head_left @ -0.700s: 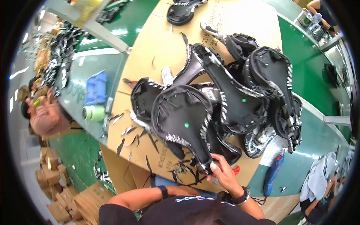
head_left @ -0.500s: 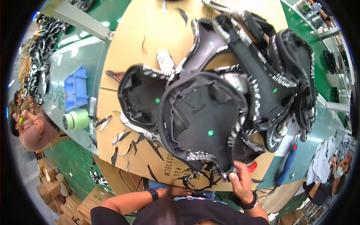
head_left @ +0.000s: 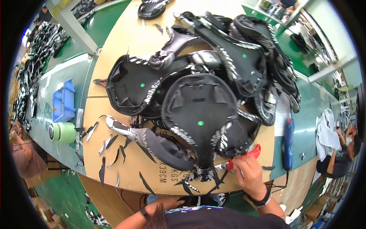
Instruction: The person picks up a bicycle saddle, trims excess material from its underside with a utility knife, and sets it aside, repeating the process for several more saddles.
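At the near edge of the cardboard sheet (head_left: 126, 38), I observe the right hand (head_left: 249, 173) with its fingers laid over a red-handled tool (head_left: 252, 152). My view does not settle whether they are clenched on it; most of the tool is covered, so I cannot state its kind. The left hand (head_left: 171, 202) rests low by the wearer's body, partly concealed by the table edge; I cannot tell if it grasps anything.

Just left of the red-handled tool lies the front seat (head_left: 200, 107), underside up, broad end away from the wearer and narrow end near the table edge. It covers parts of the seats around it, among them the tipped seat (head_left: 164, 149) and the left seat (head_left: 129, 84). The far seat (head_left: 152, 8) is cut off by the upper rim. At the left and right rims I see two people only in part.

Count: at least six seats, overlap preventing an exact figure. I find four green dots, one of them on the front seat; one blue power tool (head_left: 288, 145), its cord running out of sight behind the right wrist; one blue bin (head_left: 63, 100); one green jar (head_left: 62, 132); one pair of pliers (head_left: 100, 82), partly hidden by the left seat. Black scraps (head_left: 102, 171) exceed ten.
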The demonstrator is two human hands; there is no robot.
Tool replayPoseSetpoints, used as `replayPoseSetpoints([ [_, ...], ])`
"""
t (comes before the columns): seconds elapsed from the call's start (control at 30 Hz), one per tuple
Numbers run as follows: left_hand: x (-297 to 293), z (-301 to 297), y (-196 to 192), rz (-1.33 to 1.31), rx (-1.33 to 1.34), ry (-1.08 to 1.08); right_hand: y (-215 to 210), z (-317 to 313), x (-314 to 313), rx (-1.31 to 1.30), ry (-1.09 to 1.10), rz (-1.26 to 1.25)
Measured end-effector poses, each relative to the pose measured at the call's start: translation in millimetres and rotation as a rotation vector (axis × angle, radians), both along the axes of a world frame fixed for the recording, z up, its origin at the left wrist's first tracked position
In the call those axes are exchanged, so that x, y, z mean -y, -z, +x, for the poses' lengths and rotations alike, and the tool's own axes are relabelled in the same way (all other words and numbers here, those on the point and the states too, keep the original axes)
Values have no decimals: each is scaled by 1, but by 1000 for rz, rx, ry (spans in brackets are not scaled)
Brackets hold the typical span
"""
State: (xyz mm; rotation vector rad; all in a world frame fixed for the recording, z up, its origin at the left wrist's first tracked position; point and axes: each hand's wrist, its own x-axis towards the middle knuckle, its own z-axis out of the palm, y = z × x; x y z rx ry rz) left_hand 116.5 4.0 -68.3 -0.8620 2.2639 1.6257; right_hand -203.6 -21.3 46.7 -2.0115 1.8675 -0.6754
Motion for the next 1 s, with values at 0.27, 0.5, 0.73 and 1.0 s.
replayPoseSetpoints([
  [0.27, 47, -34, -95, -101, -453, -1228, 11, -22, -29, -273, -87, -7],
  [0.5, 61, 11, -86, 137, -788, -1588, -12, -18, -63, -112, 71, -47],
  [0.73, 87, -3, -68, -157, -578, -1426, -15, 37, -16, 182, 129, -235],
  [1.0, 59, 7, -64, -203, -688, -1439, 3, 76, 41, -51, 243, -341],
])
